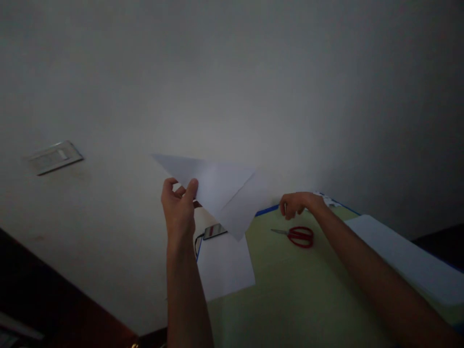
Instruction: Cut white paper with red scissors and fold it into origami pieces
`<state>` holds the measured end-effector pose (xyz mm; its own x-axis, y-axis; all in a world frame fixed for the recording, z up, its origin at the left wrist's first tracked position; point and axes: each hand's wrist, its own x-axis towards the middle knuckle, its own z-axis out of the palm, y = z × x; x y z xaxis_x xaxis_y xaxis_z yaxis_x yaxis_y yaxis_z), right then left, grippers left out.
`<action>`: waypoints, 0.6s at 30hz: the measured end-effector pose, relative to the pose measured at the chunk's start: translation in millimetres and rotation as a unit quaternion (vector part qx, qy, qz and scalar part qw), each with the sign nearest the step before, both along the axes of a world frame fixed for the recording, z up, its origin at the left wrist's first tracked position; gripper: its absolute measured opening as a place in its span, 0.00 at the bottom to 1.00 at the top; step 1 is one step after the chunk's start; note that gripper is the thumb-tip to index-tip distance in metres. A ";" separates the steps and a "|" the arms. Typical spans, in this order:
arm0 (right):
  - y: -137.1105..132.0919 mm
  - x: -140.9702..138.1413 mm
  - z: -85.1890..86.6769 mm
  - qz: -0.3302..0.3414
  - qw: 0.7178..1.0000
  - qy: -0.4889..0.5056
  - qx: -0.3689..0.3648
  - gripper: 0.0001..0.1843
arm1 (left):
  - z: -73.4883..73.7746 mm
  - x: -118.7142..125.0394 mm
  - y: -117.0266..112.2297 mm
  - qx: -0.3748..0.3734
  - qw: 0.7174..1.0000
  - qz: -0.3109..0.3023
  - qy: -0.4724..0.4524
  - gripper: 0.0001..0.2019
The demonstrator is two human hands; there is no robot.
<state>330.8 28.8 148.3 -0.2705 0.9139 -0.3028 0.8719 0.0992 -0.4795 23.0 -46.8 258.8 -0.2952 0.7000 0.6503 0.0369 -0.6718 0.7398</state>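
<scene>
A folded sheet of white paper (210,181) is held up in the air by my left hand (180,205), its thumb on the front face and the fingers behind. The sheet shows a long slanting edge where one layer lies over another. My right hand (292,204) hangs over the far side of the table with its fingers curled down; whether anything small is in them is hidden. Just below that hand lie red-handled scissors (300,236), apart from it, with the blades pointing left.
On the green table (279,280) lies a flat white sheet (228,270) at left, with a phone (215,231) and cable beside it. A white board-like piece (402,256) lies at right; paper scraps (328,199) sit at the far edge. A wall switch (56,157) is at left.
</scene>
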 end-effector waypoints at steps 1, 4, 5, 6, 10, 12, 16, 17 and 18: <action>3.6 -3.3 -4.4 0.001 0.999 -0.014 -0.032 0.09 | 0.8 0.4 -1.4 0.010 1.000 0.009 -0.005 0.24; 7.5 -9.6 -12.7 0.006 0.995 -0.042 -0.085 0.12 | 3.9 3.7 -7.7 0.053 0.998 0.016 -0.022 0.23; 7.3 -10.5 -14.0 0.007 0.995 -0.048 -0.092 0.13 | 4.8 5.0 -9.2 0.069 0.997 0.014 -0.029 0.24; 6.9 -10.9 -14.6 0.008 0.994 -0.052 -0.096 0.14 | 5.5 6.1 -10.0 0.083 0.996 0.012 -0.036 0.24; 6.0 -10.1 -11.5 0.007 0.994 -0.066 -0.088 0.16 | 5.4 7.9 -3.6 0.130 0.989 0.026 -0.063 0.25; 6.0 -9.7 -8.2 0.004 0.994 -0.073 -0.077 0.17 | 4.0 8.0 2.5 0.168 0.981 0.037 -0.084 0.24; 1.5 -10.7 -7.3 0.000 0.994 -0.091 -0.056 0.16 | 1.4 7.9 10.4 0.193 0.972 0.044 -0.124 0.24; -1.1 -11.1 -10.0 -0.002 0.994 -0.096 -0.050 0.16 | 1.1 7.7 10.9 0.181 0.974 0.047 -0.130 0.24; -4.3 -11.2 -14.0 -0.004 0.994 -0.102 -0.044 0.15 | 1.0 7.4 11.0 0.168 0.975 0.050 -0.134 0.24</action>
